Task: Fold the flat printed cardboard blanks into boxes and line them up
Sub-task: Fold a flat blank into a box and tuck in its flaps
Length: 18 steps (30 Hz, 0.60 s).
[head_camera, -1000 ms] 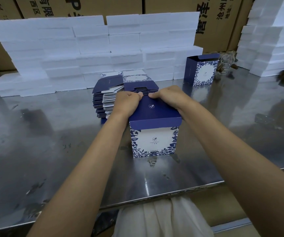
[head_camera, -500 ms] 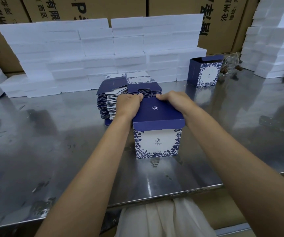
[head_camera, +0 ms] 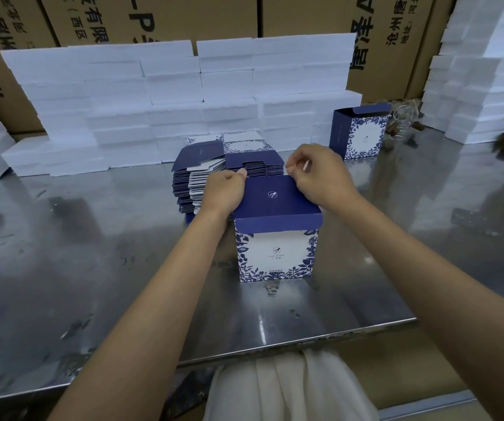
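- Folded box (head_camera: 276, 235) stands upright on the steel table (head_camera: 92, 253), near the front edge, just in front of the stack of flat blanks (head_camera: 211, 174).
- Left hand (head_camera: 224, 189) curls over the lid's far left corner; fingers bent and pressing the navy flap. Right hand (head_camera: 320, 174) is at the far right corner, fingertips pinched together; whether they hold the flap's edge, cannot tell.
- One finished box (head_camera: 361, 132) sits well apart, back right, its lid still up.
- Risks, as judged: uneven pressure could crease the lid or leave the tuck flap outside; pushing down may skid the box on slick steel into the blanks and topple them.
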Tool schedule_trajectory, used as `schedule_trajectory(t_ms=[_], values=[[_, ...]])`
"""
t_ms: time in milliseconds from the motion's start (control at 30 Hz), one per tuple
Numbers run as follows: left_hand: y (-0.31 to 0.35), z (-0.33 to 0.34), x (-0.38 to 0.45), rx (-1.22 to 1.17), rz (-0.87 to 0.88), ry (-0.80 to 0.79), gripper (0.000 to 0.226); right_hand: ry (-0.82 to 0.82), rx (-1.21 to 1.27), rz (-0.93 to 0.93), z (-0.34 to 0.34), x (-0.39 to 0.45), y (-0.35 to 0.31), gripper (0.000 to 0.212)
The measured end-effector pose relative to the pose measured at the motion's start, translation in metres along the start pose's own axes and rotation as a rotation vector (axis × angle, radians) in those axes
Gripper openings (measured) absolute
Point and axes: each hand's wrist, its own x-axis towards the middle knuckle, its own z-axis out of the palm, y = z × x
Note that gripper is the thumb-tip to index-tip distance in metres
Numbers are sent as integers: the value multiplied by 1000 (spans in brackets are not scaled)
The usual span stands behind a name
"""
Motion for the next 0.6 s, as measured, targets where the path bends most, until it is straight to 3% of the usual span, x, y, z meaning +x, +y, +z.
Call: schedule_trajectory(t_ms=[133,233,300,367,500,600], values=[[7,-2,0,299,232,112,9,-169,-104,-218,-15,-6,-7,12],[12,-5,-3,445,449,113,13,-233,-77,-231,-22,-16,-7,2],[14,-6,-8,451,570,75,16,-257,63,-191,-21,-29,-9,11],[15,-7,-13,437,592,17,12,-267,183,-122,-21,-41,-9,24],[19,-12,-26,572,588,-157,9,-376,126,-116,-30,-53,-6,43],[14,-23,-43,542,543,-263,14,-403,230,-151,-34,-59,-5,33]])
